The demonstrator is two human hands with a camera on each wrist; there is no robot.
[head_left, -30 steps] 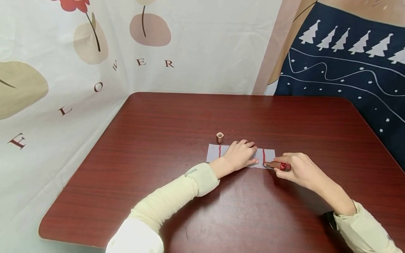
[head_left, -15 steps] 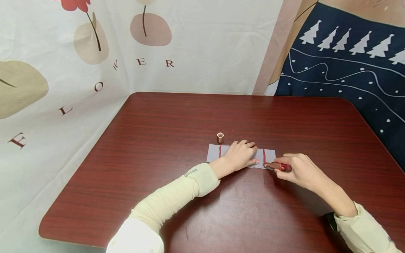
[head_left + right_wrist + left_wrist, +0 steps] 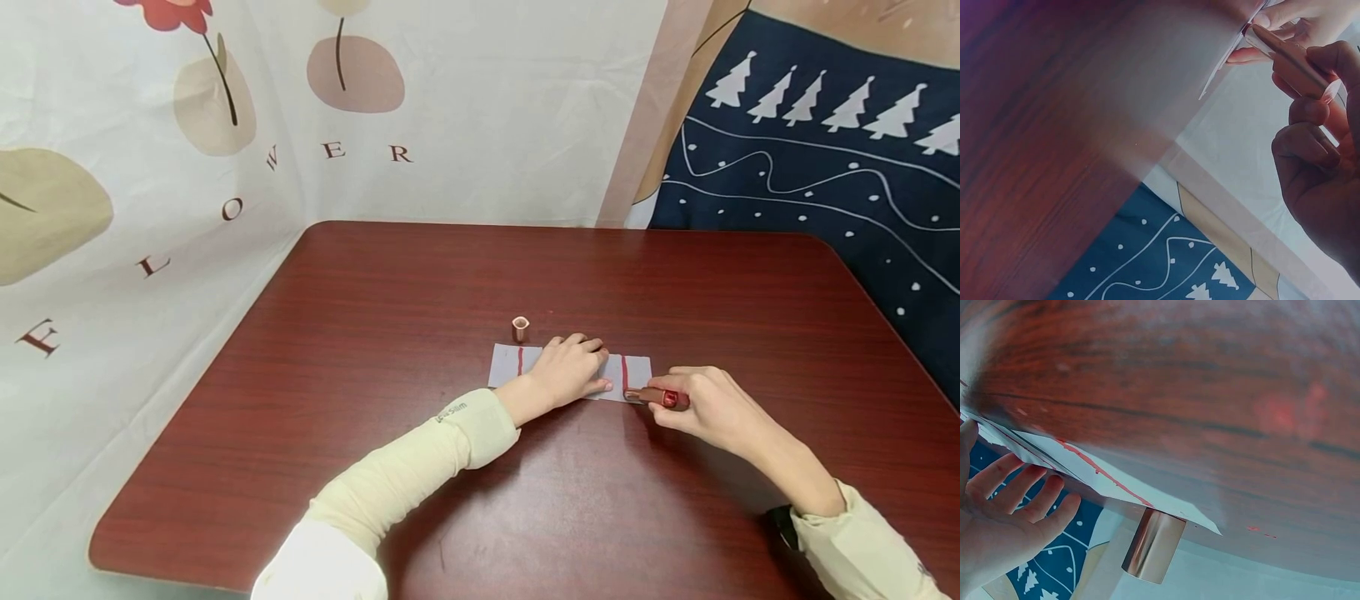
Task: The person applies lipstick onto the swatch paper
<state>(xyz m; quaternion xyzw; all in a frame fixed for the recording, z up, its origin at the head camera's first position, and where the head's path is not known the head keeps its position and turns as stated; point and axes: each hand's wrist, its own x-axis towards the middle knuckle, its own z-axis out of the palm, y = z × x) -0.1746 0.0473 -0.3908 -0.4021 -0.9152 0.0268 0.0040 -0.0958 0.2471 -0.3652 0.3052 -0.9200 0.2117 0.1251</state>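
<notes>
A strip of white paper (image 3: pixel 639 372) lies on the table, a red line across each end. My left hand (image 3: pixel 566 369) rests across its middle with the fingers fairly straight, hiding that part. At the paper's right end, my right hand (image 3: pixel 712 406) pinches a copper-coloured lipstick (image 3: pixel 1297 70) with a red band. The lipstick's tip is right at the lower end of the right red line (image 3: pixel 625 371). Behind the paper's left end stands the copper lipstick cap (image 3: pixel 521 329), open end up; the left wrist view shows the cap (image 3: pixel 1155 545) close beside the paper's edge.
The dark red wooden table (image 3: pixel 360 350) carries these things. Behind it hangs a white cloth (image 3: pixel 487 100) with flower prints and letters, and at the right a navy cloth (image 3: pixel 795 158) with white trees. Small red specks (image 3: pixel 1254 529) show on the tabletop near the cap.
The lipstick in my right hand has crept slightly along the red line toward the paper's near edge. My left hand and the cap have stayed in place.
</notes>
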